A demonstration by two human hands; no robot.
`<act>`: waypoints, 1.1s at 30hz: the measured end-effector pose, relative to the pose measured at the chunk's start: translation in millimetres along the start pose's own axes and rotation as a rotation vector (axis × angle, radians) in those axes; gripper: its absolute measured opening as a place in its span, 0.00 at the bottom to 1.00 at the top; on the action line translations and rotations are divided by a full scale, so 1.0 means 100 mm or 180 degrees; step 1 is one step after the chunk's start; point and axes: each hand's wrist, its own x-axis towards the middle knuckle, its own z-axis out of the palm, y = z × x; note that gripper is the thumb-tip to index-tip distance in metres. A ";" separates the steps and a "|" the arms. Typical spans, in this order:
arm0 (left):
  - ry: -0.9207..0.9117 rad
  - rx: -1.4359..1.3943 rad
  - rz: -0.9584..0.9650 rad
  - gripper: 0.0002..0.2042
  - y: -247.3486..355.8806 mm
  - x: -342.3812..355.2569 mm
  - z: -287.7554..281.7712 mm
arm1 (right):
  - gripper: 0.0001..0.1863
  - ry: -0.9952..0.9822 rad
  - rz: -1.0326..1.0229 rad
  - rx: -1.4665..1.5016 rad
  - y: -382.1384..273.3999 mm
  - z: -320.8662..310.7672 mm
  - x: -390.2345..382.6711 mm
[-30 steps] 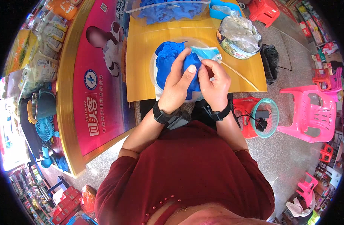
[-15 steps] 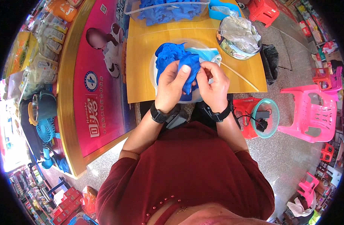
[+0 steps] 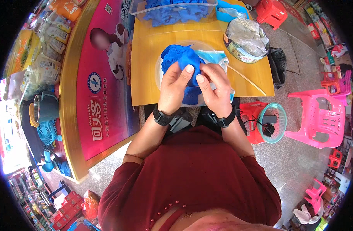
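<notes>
Thumbs and fingers of my left hand (image 3: 172,86) and my right hand (image 3: 218,89) pinch a blue piece of thin fabric (image 3: 189,58) between them. Its upper part looks rounded and smooth, and my fingers hide some of it. Behind it, more crumpled blue fabric (image 3: 169,57) lies in a round clear tub (image 3: 158,73) on the yellow table. A light-blue and white flat sheet or packet (image 3: 214,57) rests at the tub's right side, partly behind my right hand. Close by, a thin wooden stick (image 3: 247,81) slants across the tabletop.
A clear bin (image 3: 176,21) of blue fabric stands at the table's far edge, beside a blue tray (image 3: 224,16). A round tub (image 3: 244,53) holding plastic bags sits at the right. A pink-fronted counter (image 3: 107,88) borders the left; a green basket (image 3: 274,133) and pink chair (image 3: 317,117) stand rightward.
The blue fabric in my hands has turned from a folded, pointed shape to a rounder one. My right hand has shifted slightly down, its thumb now lying against the fabric.
</notes>
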 end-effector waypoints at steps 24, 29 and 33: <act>0.0232 -0.0280 0.0514 0.12 0.06 0.06 0.03 | 0.07 -0.0684 0.1116 0.0825 0.04 0.03 -0.10; 0.0178 0.0561 0.0239 0.07 0.10 0.07 -0.06 | 0.09 -0.0256 0.0968 0.0908 0.11 -0.03 -0.06; 0.0390 0.0269 0.0476 0.04 0.08 0.04 -0.08 | 0.14 -0.0063 0.1137 0.1185 0.05 0.00 -0.03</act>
